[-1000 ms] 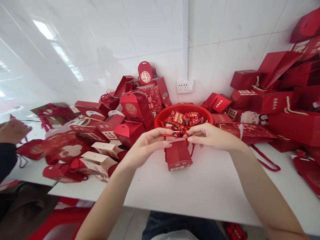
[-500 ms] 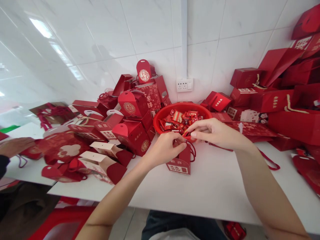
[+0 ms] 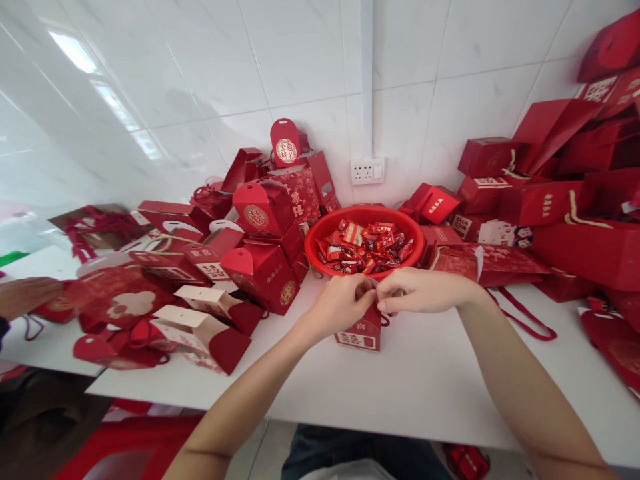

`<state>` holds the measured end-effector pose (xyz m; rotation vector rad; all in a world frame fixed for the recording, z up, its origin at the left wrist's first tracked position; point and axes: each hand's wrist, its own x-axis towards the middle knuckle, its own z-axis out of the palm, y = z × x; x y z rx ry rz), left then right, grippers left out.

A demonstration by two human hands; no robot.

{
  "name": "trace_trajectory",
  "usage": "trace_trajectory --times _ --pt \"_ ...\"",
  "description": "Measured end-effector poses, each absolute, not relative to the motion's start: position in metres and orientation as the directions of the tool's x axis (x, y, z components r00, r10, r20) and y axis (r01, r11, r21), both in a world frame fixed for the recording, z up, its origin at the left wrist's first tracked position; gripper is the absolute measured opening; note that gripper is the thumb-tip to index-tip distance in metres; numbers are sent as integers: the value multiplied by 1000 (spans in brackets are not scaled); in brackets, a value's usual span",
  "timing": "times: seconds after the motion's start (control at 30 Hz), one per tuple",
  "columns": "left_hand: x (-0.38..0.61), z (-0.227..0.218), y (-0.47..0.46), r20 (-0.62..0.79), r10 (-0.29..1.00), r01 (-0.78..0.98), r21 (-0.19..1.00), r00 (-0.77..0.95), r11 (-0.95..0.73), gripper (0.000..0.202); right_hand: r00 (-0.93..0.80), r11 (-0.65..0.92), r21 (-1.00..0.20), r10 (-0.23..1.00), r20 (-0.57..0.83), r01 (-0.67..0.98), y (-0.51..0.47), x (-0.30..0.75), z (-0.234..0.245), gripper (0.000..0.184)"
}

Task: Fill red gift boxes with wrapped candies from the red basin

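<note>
A small red gift box (image 3: 358, 335) with a white printed panel stands upright on the table, a dark red cord handle (image 3: 385, 321) showing at its right side. My left hand (image 3: 344, 301) is closed on the upper left of this box. Against its top right, my right hand (image 3: 419, 291) has its fingers curled together, and whatever they pinch is hidden. Both hands meet over the box's top, so its opening cannot be seen. Just behind them, a red plastic basin (image 3: 313, 257) holds many small wrapped candies (image 3: 367, 241).
Red gift boxes (image 3: 263, 270) pile up on the left of the white table (image 3: 310, 393), and more boxes (image 3: 540, 203) are stacked at right. Another person's hand (image 3: 30, 297) rests by boxes at far left. A tiled wall with a socket (image 3: 367, 171) stands behind.
My right hand has come down and toward me from the basin's front edge to the top of the gift box. My left hand stays at the box. The view has shifted slightly.
</note>
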<state>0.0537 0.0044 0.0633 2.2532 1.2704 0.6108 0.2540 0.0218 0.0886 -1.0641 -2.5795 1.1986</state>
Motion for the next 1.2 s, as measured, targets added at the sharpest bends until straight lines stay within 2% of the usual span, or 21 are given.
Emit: trace_trajectory --times 0.17,0.37,0.57,0.77,0.87,0.97,1.1,1.2 --pt "52 59 9 114 865 624 647 488 -438 21 -766 452 -717 618 -176 530 24 254 89 20" --pt "53 60 13 46 857 657 622 512 -426 22 -801 511 -665 552 -231 545 20 259 93 24" --pt "58 69 15 7 837 750 439 547 -494 15 -843 569 -649 487 -229 506 18 264 97 31" --pt "64 79 11 7 865 831 273 502 -485 22 -816 548 -666 553 -167 507 13 274 107 37" --pt "61 87 4 58 902 880 201 429 -431 24 -773 540 -642 620 -132 543 9 278 114 33" --pt "54 91 0 162 885 830 307 436 -466 20 -717 533 -619 693 -73 577 6 281 116 30" --pt "47 83 3 206 849 625 596 487 -504 18 -667 529 -637 744 31 560 7 276 114 29" --pt "42 74 5 215 845 546 680 490 -490 23 -650 530 -621 758 43 577 9 270 111 26"
